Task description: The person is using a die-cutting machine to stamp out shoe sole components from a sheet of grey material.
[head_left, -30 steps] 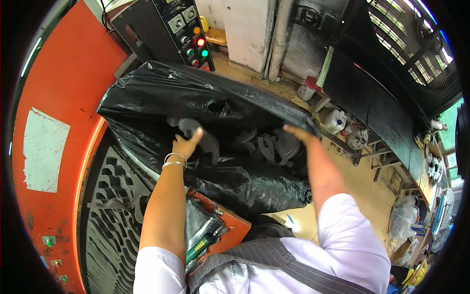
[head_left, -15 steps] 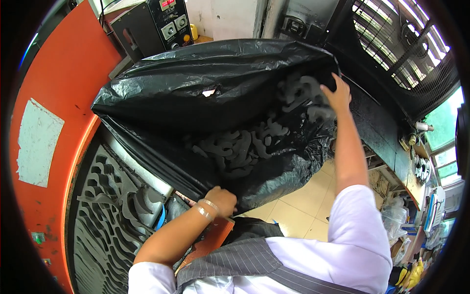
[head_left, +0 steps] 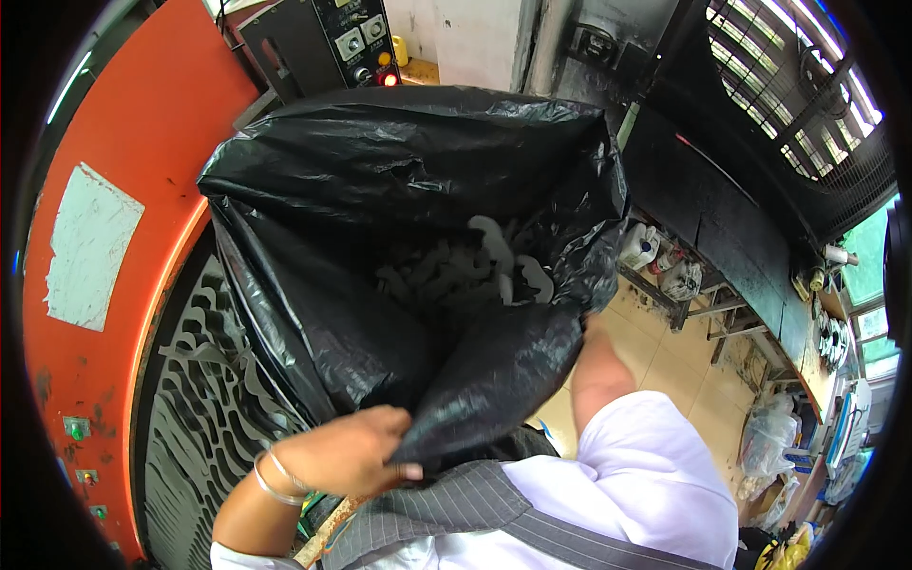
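Note:
A large black plastic bag [head_left: 408,128] gapes open in front of me, with a small tear in its far wall. Several curved grey cut-out strips [head_left: 494,252] lie deep inside it. My left hand [head_left: 356,446] is closed on the bag's near rim, pinching the plastic. Against the bag's right outer side is my right hand [head_left: 595,332]; the plastic covers most of it, so its fingers are hidden.
Left of the bag, wavy grey cut sheets [head_left: 204,389] lie on the bed of an orange machine [head_left: 104,380]. A control box [head_left: 328,43] stands behind. At right are a dark workbench [head_left: 712,209], a white jug [head_left: 639,245] beneath it, and a caged fan [head_left: 798,85].
My right hand has left the far right rim and come down and nearer, behind the bag's right side. The bag's mouth has narrowed, and the strips have slid together. My left hand has come nearer.

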Motion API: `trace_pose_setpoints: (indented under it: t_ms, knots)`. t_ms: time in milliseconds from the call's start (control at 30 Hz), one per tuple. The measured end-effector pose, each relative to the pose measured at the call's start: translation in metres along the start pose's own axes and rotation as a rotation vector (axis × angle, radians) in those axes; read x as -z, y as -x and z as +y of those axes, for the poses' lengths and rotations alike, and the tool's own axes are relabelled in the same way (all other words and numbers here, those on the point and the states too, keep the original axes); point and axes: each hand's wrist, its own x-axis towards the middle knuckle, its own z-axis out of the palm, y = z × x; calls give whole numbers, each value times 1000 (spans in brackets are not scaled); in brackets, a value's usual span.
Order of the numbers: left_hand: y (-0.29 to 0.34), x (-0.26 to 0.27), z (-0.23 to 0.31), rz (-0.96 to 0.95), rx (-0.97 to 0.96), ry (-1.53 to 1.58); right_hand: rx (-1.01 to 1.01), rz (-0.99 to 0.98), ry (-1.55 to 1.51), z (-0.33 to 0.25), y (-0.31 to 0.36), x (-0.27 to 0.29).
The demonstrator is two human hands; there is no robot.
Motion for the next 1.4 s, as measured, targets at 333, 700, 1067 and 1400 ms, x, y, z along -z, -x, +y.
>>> trace_pose_setpoints:
  t_ms: [333,700,1067,1400]
  knots:
    - [-42,93,34,1133,-231,-324,1008,-22,-803,-428,62,336]
    - [-38,86,58,-269,-737,157,1209,421,-441,-458,149,521]
    - [-103,-7,-87,-250,532,-281,948,112,-215,-314,116,413]
    - [-68,-79,-46,51,318,-671,1430,63,613,-341,271,193]
